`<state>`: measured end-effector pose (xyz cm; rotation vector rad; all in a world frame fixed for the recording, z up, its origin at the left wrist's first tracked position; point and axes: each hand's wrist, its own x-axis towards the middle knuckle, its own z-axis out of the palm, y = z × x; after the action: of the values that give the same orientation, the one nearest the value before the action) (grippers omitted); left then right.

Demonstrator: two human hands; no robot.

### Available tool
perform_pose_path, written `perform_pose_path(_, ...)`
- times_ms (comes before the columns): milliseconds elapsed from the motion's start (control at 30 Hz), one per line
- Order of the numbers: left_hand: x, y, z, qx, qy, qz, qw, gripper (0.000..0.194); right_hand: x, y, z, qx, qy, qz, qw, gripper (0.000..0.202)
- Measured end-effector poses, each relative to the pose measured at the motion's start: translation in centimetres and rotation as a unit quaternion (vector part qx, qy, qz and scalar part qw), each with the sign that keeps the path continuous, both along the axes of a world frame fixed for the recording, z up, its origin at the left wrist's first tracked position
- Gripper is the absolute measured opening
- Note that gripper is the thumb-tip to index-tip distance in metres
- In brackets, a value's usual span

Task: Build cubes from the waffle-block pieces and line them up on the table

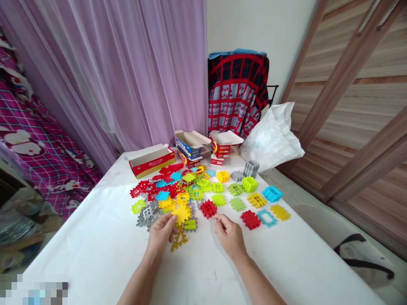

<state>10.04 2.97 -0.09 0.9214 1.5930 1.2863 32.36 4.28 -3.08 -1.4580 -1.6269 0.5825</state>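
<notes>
My left hand (163, 230) pinches a yellow toothed plastic piece (182, 213) at the near edge of a mixed pile of red, blue, green and grey pieces (165, 184). Under and beside that hand lie a dark yellow piece (179, 239) and a green piece (190, 224). My right hand (229, 235) is closed just below a red block (208, 209), its fingertips close to the block's lower edge; what the fingers hold, if anything, is too small to tell. Right of it lie a flat red piece (250, 220) and a blue frame piece (267, 217).
Open cardboard boxes, one red (151, 163) and one blue (188, 145), stand at the back of the white table (104, 250). A white plastic bag (273, 137) is at the back right. Green blocks (249, 184) and a blue block (272, 193) stand on the right.
</notes>
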Motion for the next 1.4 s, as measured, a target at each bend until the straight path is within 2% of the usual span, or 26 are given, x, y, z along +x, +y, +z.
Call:
perform_pose_path(133, 0.0, 0.0, -0.1, -0.005, -0.016, -0.023, 1.000, 0.056, -0.6, -0.5, 0.1, 0.033, 0.004, 0.020, 0.999, 0.031)
perform_pose_path(300, 0.3, 0.0, -0.3, -0.005, -0.022, -0.037, 0.999, 0.059, -2.4, -1.6, 0.4, 0.134, -0.033, 0.052, 0.989, 0.026)
perform_pose_path(367, 0.6, -0.1, -0.2, -0.005, -0.023, -0.045, 0.999, 0.059, -3.2, -2.0, 0.5, 0.180, -0.058, 0.043, 0.981, 0.030)
perform_pose_path(433, 1.0, -0.3, -0.1, -0.009, -0.024, -0.060, 0.998, 0.057, -3.9, -2.3, 0.6, 0.203, -0.089, 0.026, 0.975, 0.042)
perform_pose_path(533, 1.8, -0.8, 0.2, -0.017, -0.027, -0.086, 0.996, 0.053, -4.4, -2.6, 0.5, 0.203, -0.132, 0.014, 0.970, 0.056)
perform_pose_path(800, 2.7, -1.1, 0.3, -0.026, -0.026, -0.114, 0.993, 0.052, -4.3, -2.7, 1.0, 0.204, -0.159, -0.001, 0.966, 0.050)
perform_pose_path(1033, 2.8, -1.1, 0.1, -0.019, -0.021, -0.140, 0.990, 0.055, -4.4, -2.9, 1.6, 0.185, -0.132, 0.008, 0.974, 0.023)
perform_pose_path(1200, 2.7, -1.0, -0.3, -0.007, -0.028, -0.150, 0.988, 0.056, -4.6, -3.3, 1.6, 0.194, -0.113, 0.000, 0.974, 0.035)
perform_pose_path(1400, 2.5, -0.9, -0.6, -0.007, -0.034, -0.166, 0.986, 0.054, -4.5, -3.4, 2.1, 0.199, -0.119, 0.003, 0.973, 0.036)
